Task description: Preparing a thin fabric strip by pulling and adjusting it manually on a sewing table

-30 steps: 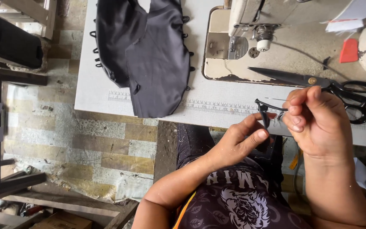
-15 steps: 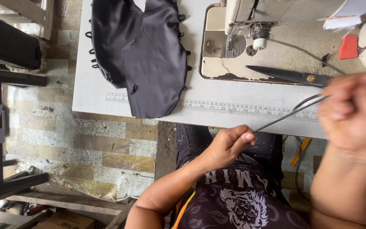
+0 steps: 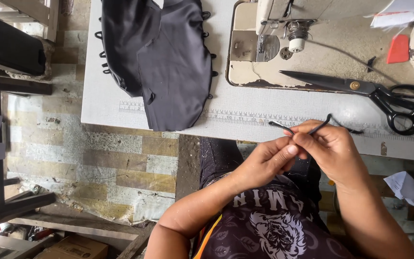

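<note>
White counter (image 3: 120,76) with a printed ruler strip along its near edge, bearing a sewing machine (image 3: 283,29), a heap of black fabric (image 3: 168,62) edged with small loops, and black-handled scissors (image 3: 374,93) lying flat. At the near edge, left hand (image 3: 267,160) and right hand (image 3: 331,148) meet, fingertips pressed together, both pinching a thin black cord (image 3: 319,125) just above the ruler strip

Glossy black cloth (image 3: 161,57) on a matt grey table (image 3: 245,115); dull metal scissors (image 3: 360,88); chipped, worn machine base (image 3: 322,62).
</note>
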